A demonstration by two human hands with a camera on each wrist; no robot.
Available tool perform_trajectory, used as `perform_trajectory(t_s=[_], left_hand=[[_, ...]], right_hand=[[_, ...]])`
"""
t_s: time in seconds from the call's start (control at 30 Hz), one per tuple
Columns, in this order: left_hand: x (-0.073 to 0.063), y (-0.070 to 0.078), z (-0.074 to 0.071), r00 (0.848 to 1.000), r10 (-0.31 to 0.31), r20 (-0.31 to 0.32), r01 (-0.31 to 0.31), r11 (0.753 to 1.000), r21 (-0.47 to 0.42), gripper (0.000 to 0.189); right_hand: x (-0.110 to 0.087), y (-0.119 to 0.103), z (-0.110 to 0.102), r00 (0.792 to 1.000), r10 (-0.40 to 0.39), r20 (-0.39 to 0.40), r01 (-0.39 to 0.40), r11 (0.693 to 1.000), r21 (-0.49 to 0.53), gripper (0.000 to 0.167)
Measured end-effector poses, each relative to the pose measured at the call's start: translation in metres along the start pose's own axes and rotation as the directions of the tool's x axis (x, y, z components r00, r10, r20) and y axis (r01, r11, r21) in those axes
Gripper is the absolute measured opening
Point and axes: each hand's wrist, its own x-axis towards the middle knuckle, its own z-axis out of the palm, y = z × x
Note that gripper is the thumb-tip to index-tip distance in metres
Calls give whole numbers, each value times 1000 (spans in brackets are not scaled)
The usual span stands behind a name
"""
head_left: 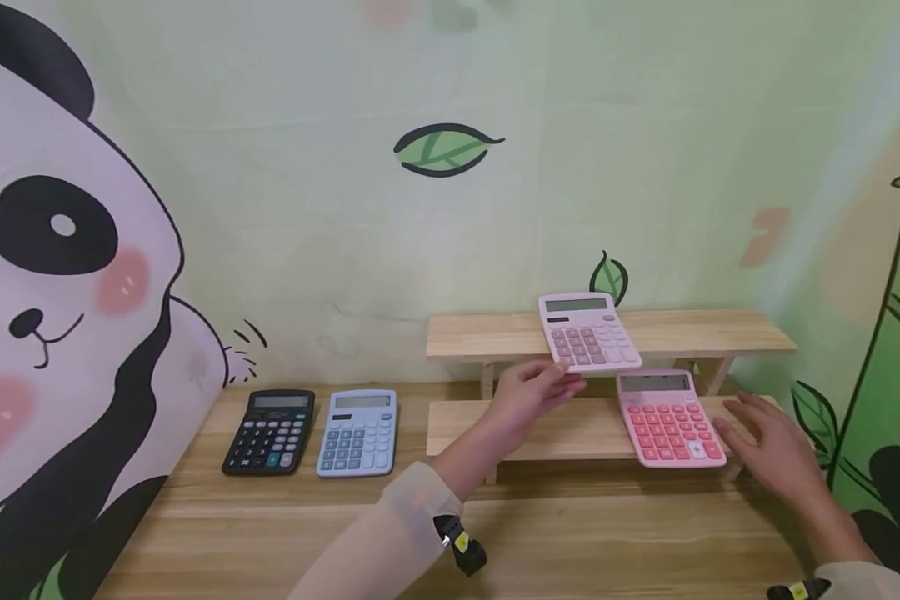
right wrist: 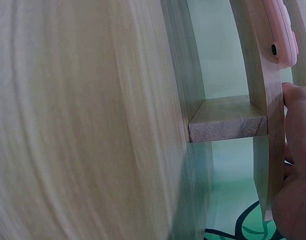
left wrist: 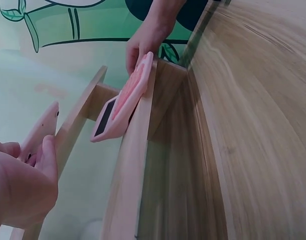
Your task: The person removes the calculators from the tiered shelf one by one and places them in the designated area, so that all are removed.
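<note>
My left hand (head_left: pixel 523 398) pinches a pale pink calculator (head_left: pixel 587 327) by its lower left corner. It is tilted over the front of the upper shelf; whether it touches the wood is unclear. A pink calculator (head_left: pixel 666 425) with brighter pink keys lies on the lower shelf, its bottom edge reaching past the front. Beside that calculator's right edge is my right hand (head_left: pixel 778 450), fingers relaxed and gripping nothing. In the right wrist view the thumb (right wrist: pixel 298 107) lies by the shelf board, just off the calculator's corner.
A two-step wooden stand (head_left: pixel 517 429) rises from the wood-grain table (head_left: pixel 570 542). To its left lie a black calculator (head_left: pixel 270 433) and a light blue calculator (head_left: pixel 357 433). Behind hangs a green backdrop (head_left: pixel 307 208) with a painted panda.
</note>
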Motion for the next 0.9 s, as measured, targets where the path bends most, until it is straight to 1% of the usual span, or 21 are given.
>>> perform_trajectory(t_s=[0.3,0.5,0.6,0.67,0.77,0.9], left_hand=[[-2,-5,-4,999,-31,11,31,1000,6,27],[-1,-5,-4,998,-56,21,57,998,-27,28],[2,-7,-3,999,-52,12,52,998,-41,30],[4,-7,-1,999,-44,-7,44,998,-53,31],[9,-7,2,998,-35,-55,31,998,-58,33],[15,-7,8,991,-43,-128,35,997,-70,37]], right_hand=[[0,1,-1,1000,-6,-4,6,1000,0,62],[0,1,-2,1000,-6,4,6,1000,1,63],[0,1,-2,1000,-4,7,4,1000,4,64],[1,1,-2,1000,-3,6,3,1000,3,64],[1,1,-2,1000,-4,7,4,1000,4,64],[1,2,0,1000,-4,2,4,1000,-3,62]])
